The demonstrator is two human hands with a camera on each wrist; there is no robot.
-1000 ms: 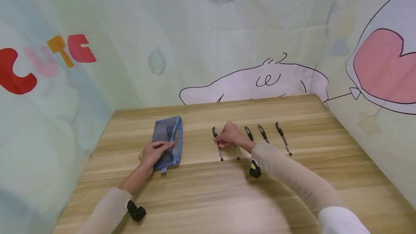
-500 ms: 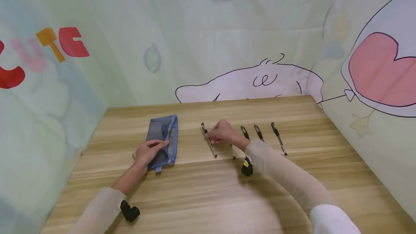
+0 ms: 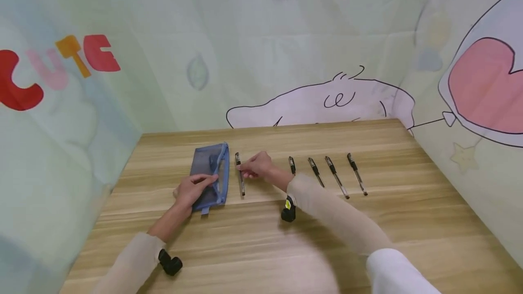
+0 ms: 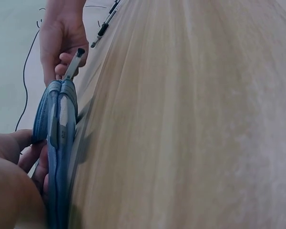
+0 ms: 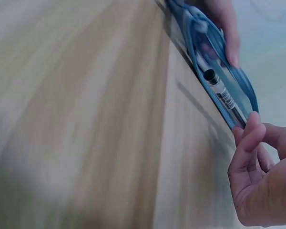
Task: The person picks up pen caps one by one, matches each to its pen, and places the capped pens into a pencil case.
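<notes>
My left hand (image 3: 192,190) grips the near edge of a blue mesh zip pouch (image 3: 203,160) lying on the table. Its zip side faces right, and in the right wrist view the pouch mouth (image 5: 245,85) gapes. Just right of the pouch, my right hand (image 3: 258,166) pinches a clear pen with a black cap (image 3: 242,183) between thumb and fingers. Seen from the right wrist, the pen's barcoded end (image 5: 225,95) points toward the pouch mouth; whether it touches the mesh I cannot tell.
Several similar pens lie in a row to the right, among them a capped pen (image 3: 316,171) and the rightmost pen (image 3: 357,175). The wooden table (image 3: 245,239) meets a printed cloth backdrop (image 3: 163,58) at its back and sides.
My right hand has lifted or slid the pen leftward from the row, close to the pouch. The left hand stays on the pouch.
</notes>
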